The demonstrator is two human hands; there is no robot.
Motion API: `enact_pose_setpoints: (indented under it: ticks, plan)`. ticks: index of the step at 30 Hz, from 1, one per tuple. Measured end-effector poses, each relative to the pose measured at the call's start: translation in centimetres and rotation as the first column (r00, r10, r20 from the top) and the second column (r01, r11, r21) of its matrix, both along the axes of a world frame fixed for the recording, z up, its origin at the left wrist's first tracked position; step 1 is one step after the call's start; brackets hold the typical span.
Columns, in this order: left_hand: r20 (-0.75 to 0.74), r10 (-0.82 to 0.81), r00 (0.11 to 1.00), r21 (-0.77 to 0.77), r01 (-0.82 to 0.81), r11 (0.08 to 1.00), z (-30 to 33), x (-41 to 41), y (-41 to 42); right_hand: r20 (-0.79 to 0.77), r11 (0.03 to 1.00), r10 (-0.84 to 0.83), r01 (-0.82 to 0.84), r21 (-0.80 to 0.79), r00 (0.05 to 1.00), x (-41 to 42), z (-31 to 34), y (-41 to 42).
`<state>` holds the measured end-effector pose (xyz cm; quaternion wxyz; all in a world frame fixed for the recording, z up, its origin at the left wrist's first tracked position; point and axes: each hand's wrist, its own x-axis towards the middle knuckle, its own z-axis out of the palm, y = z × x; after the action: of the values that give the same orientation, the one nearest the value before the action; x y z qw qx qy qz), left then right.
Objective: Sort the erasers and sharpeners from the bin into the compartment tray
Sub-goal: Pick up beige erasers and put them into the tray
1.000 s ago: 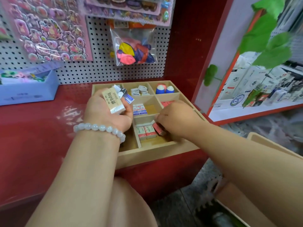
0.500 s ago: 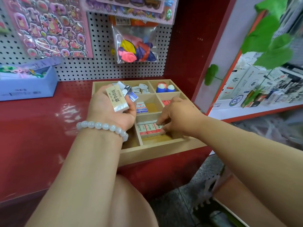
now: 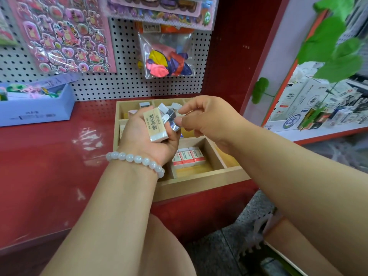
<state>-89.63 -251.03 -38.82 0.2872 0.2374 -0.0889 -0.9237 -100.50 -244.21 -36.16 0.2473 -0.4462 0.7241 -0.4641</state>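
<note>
light: bright, even | glare: red shelf (image 3: 59,156) sheen; soft shadows | edges: wide-angle bending; leaves (image 3: 334,46) blurred

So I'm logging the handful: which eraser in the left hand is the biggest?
The beige eraser printed ERASER, lying across the left hand; the other erasers beside it are smaller, white and dark.

The left hand (image 3: 147,136) gripped a beige eraser (image 3: 155,124) and smaller pieces above the tray (image 3: 199,182); the right hand (image 3: 207,118) seemed to pinch one. Three erasers (image 3: 188,157) lay near.
</note>
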Motion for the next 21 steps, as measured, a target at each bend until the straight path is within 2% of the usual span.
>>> enact_pose_setpoints:
  ticks: [3, 7, 11, 14, 16, 18, 21]
  plan:
    - [0.001, -0.029, 1.000, 0.015, 0.029, 0.999, 0.0, -0.1, 0.1, 0.064, 0.999, -0.012, 0.010, 0.033, 0.998, -0.3, 0.3, 0.0]
    - [0.005, 0.005, 1.000, 0.035, -0.006, 0.999, 0.2, 0.1, -0.1, 0.299, 0.999, 0.030, -0.016, -0.050, 0.954, -1.1, 2.0, 0.4]
    - [-0.036, 0.067, 0.997, 0.072, -0.065, 0.995, 0.3, 0.6, -0.5, 0.353, 0.997, 0.021, 0.006, -0.077, 0.936, -2.0, 2.9, 0.8]
    - [-0.008, 0.161, 0.987, 0.083, -0.160, 0.984, 0.5, 1.5, -1.5, 0.364, 0.991, -0.101, 0.126, -0.046, 0.926, -2.6, 2.7, 0.3]
    - [0.011, 0.213, 0.977, 0.093, -0.213, 0.973, 0.6, 2.1, -2.0, 0.328, 0.981, -0.184, 0.191, 0.010, 0.926, -3.0, 1.9, -0.7]
    - [0.004, 0.250, 0.968, 0.103, -0.249, 0.963, 0.7, 2.4, -2.3, 0.211, 0.967, -0.252, 0.236, 0.097, 0.944, -3.4, 0.6, -1.9]
    - [0.019, 0.272, 0.962, 0.079, -0.272, 0.959, 0.7, 2.6, -2.5, -0.162, 0.915, -0.318, 0.347, 0.204, 0.934, -3.9, -0.6, -3.7]
